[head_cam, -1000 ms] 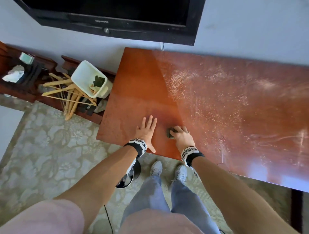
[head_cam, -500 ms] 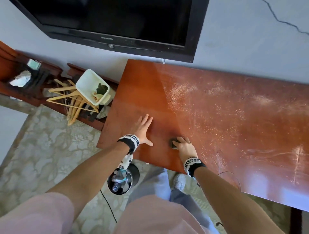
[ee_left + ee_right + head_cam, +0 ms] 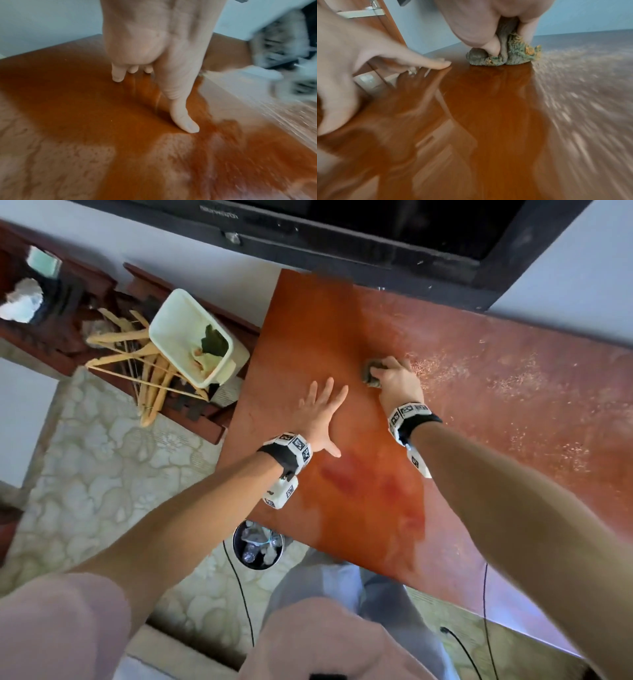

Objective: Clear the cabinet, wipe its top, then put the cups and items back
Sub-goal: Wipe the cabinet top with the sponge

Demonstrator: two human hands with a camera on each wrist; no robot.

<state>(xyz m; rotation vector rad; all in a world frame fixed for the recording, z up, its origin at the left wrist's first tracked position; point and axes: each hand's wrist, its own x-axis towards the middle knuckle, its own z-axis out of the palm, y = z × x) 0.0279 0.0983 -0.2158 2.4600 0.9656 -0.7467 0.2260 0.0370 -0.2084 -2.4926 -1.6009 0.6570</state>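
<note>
Evidently bracing, the left hand lies flat near the cabinet top's left edge while the right hand grips the cloth, scrubbing toward its back edge.

The glossy cabinet top bears pale dust and a cloth.

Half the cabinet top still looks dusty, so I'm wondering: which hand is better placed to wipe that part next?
The right hand. It grips the cloth at the edge of the dusty area on the cabinet top. The left hand lies flat and empty on the clean side.
</note>
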